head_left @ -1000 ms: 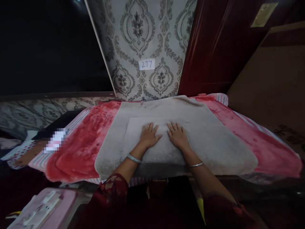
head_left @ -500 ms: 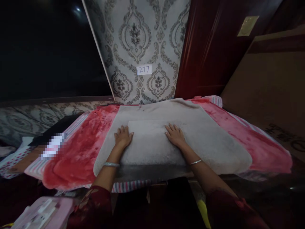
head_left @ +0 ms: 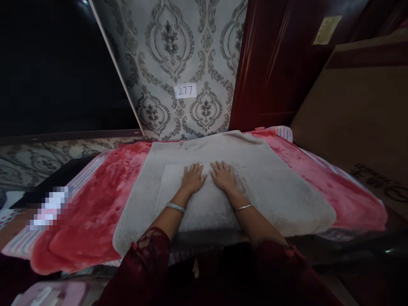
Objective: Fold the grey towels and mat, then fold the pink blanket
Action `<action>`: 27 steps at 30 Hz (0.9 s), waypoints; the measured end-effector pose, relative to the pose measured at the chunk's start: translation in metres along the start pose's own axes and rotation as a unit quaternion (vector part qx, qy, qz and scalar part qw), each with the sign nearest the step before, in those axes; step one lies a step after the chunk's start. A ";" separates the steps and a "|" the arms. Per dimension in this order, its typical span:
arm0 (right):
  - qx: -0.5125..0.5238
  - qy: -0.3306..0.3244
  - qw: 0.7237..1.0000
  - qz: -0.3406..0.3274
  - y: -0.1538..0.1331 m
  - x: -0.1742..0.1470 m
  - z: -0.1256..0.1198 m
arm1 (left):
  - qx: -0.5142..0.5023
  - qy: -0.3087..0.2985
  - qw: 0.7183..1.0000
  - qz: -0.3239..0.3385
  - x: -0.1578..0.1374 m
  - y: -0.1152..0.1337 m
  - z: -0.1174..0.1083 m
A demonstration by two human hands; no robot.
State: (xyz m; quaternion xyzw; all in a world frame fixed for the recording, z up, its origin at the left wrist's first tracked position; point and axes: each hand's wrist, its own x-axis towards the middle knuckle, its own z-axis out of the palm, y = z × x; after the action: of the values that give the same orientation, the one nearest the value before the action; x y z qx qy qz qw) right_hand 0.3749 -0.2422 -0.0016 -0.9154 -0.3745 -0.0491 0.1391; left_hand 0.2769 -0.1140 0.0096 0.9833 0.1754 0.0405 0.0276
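A light grey folded cloth [head_left: 207,208] lies flat on a larger grey plush mat [head_left: 287,195]. My left hand [head_left: 193,178] rests palm down on the cloth's far half, its fingers stretched out. Close beside it, my right hand [head_left: 223,177] also lies flat on the cloth, fingers spread. Only a small gap separates the two thumbs. Neither hand grips anything. Under the mat, a red and pink plush blanket [head_left: 86,216] shows on both sides, with striped fabric along its edges.
A dark screen [head_left: 60,72] stands at the back left. Behind the surface is patterned wallpaper with a paper label [head_left: 185,90] reading 277. A large cardboard box [head_left: 357,110] takes up the right side. At the lower left sits a pink plastic lid or container [head_left: 75,291].
Both hands have come closer together on the cloth, the left moving rightward and the right slightly leftward. The camera view has shifted a little.
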 end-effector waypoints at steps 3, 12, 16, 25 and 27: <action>0.004 0.000 1.000 0.004 0.002 0.002 0.002 | -0.002 0.008 1.000 -0.008 0.000 -0.001 0.000; -0.004 -0.001 1.000 -0.002 0.006 0.002 0.002 | 0.021 -0.025 0.995 -0.090 -0.025 -0.043 -0.013; -0.001 -0.013 1.000 -0.001 0.007 0.001 -0.002 | 0.012 -0.034 0.995 -0.091 -0.052 -0.068 -0.015; 0.020 -0.063 0.998 0.003 0.007 -0.031 -0.031 | 0.014 -0.030 0.993 -0.111 -0.094 -0.039 -0.041; 0.015 -0.053 0.998 -0.021 0.005 -0.058 -0.031 | 0.002 -0.007 0.999 -0.048 -0.103 -0.010 -0.037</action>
State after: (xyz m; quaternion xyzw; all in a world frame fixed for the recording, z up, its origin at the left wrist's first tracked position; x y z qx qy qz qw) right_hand 0.3376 -0.2934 0.0153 -0.9064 -0.4015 0.0021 0.1313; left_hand 0.1741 -0.1391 0.0383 0.9740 0.2222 0.0319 0.0290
